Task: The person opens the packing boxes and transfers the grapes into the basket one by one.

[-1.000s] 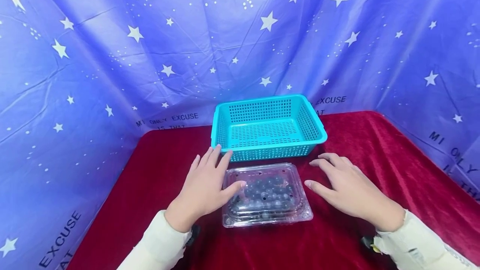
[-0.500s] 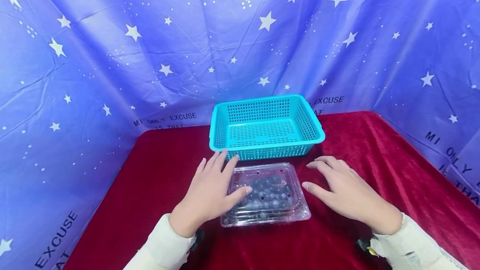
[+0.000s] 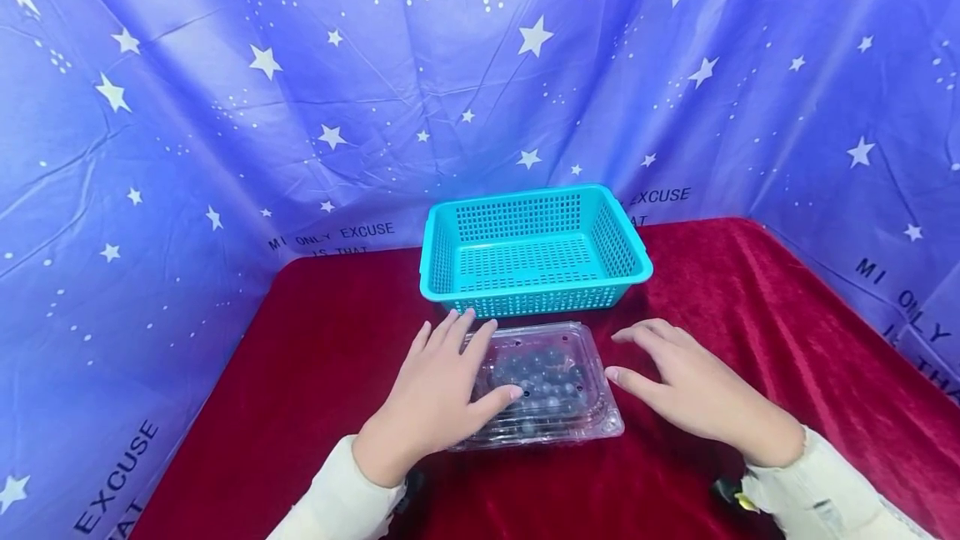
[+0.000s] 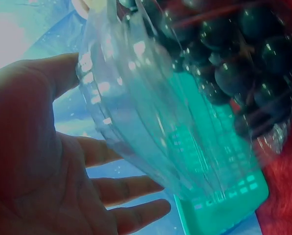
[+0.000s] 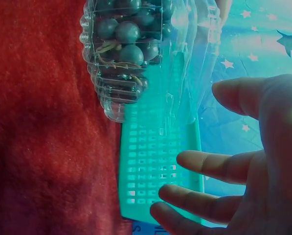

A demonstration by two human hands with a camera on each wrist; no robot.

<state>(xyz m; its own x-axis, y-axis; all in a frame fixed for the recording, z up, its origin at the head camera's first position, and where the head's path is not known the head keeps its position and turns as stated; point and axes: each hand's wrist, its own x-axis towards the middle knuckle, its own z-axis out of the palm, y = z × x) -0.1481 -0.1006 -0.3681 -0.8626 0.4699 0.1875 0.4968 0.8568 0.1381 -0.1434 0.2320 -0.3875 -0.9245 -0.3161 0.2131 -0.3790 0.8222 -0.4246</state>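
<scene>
A clear plastic clamshell box (image 3: 592, 419) lies on the red cloth with dark grapes (image 3: 551, 369) inside. The lid has small holes and looks closed. Over the box's left side is my left hand (image 3: 431, 398), fingers spread and thumb across the lid. In the left wrist view the thumb tip meets the outline of the box (image 4: 116, 117); whether it touches, I cannot tell. My right hand (image 3: 690, 390) hovers just right of the box with fingers slightly bent. A gap separates it from the box (image 5: 99, 105) in the right wrist view, and it holds nothing.
A turquoise plastic basket (image 3: 540, 297) with slotted walls stands right behind the box, with nothing in it. Red velvet cloth (image 3: 315, 340) covers the table. A blue star-patterned curtain (image 3: 420, 65) hangs around the back and sides.
My left hand has moved right and a little toward me, farther over the box. The right hand is nearly still. Box and basket keep their places.
</scene>
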